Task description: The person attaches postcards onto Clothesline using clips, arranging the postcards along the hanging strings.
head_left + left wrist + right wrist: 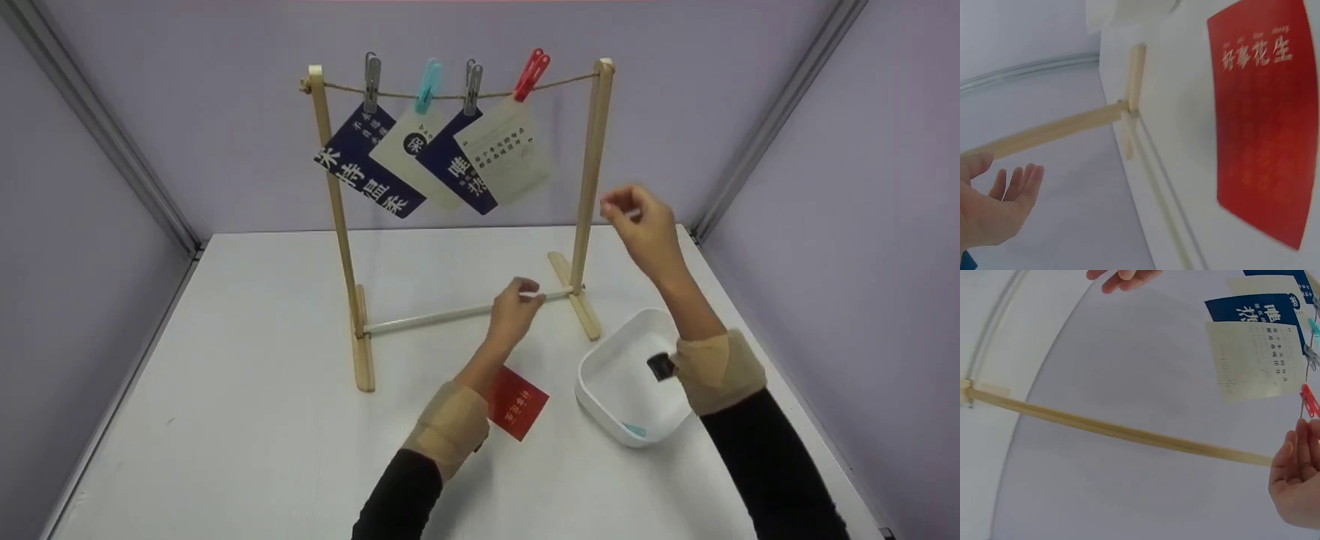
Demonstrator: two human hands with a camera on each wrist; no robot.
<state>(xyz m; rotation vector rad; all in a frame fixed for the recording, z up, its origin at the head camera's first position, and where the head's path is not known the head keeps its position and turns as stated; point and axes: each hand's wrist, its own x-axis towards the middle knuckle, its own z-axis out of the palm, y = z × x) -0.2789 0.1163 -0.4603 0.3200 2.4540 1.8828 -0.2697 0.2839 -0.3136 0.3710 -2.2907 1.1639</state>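
Observation:
A cord (570,81) runs between two wooden posts, and four-sided cards hang from it by clothespins. A red clothespin (532,75) holds a cream card (504,154); a grey one (472,86) and a teal one (428,86) hold overlapping cards, and another grey one (372,82) grips a dark blue card (369,161). My right hand (643,229) is raised by the right post (592,172), fingers loosely bent with nothing between them. My left hand (515,311) hovers lower, over the rack's crossbar (427,320), fingers relaxed around nothing. Below it lies a red card (519,403), partly hidden by the left wrist.
A white bin (592,397) stands at the right, under the right forearm, with a teal piece (635,430) inside. The rack's wooden feet (364,364) rest on the white table (225,420). Pale panels (840,247) enclose the table at the back and sides.

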